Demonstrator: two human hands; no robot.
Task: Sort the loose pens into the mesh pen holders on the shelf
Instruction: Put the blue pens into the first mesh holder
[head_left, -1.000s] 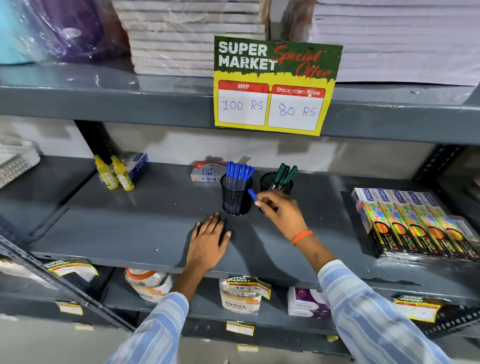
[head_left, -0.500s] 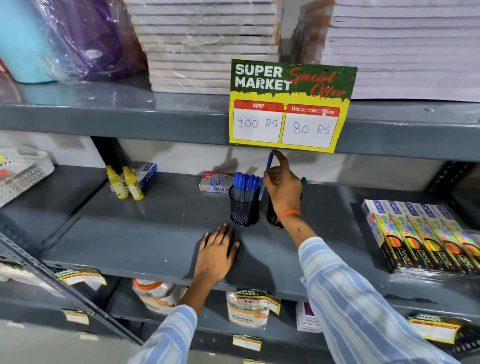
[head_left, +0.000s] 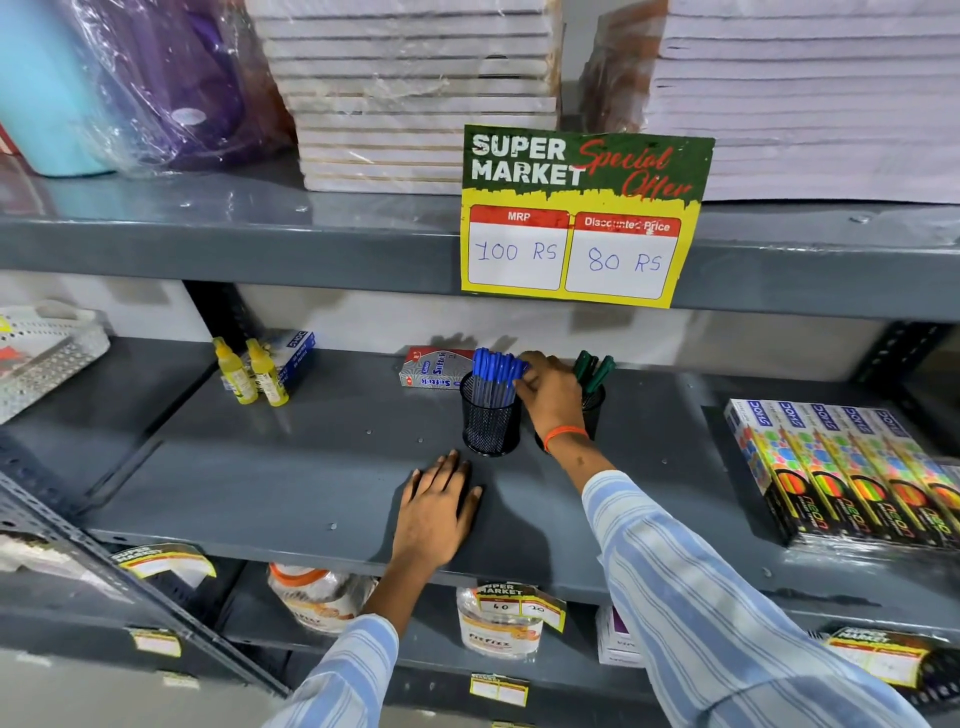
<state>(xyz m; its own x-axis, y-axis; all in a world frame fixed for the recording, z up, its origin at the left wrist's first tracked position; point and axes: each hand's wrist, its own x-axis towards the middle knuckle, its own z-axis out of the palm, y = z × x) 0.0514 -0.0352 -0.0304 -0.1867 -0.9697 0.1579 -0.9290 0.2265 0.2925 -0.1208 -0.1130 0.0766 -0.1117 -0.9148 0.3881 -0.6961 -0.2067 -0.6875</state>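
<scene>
Two black mesh pen holders stand on the grey middle shelf (head_left: 291, 478). The left holder (head_left: 490, 426) is full of blue-capped pens (head_left: 496, 370). The right holder (head_left: 595, 410) has green-capped pens (head_left: 592, 370) and is mostly hidden behind my right hand (head_left: 550, 397). That hand sits between the two holders, fingertips pinched on a blue pen's cap at the left holder's rim. My left hand (head_left: 436, 512) lies flat on the shelf in front of the left holder, fingers spread, holding nothing.
A red and grey pen box (head_left: 431, 368) lies behind the holders. Two yellow bottles (head_left: 252, 376) and a blue box stand at left, neon pencil boxes (head_left: 852, 473) at right. A price sign (head_left: 584, 215) hangs from the upper shelf. A white basket (head_left: 47, 353) is far left.
My right hand picked a blue pen off the shelf, raised it above the holders, then lowered it into the left holder. My left hand stayed flat on the shelf.
</scene>
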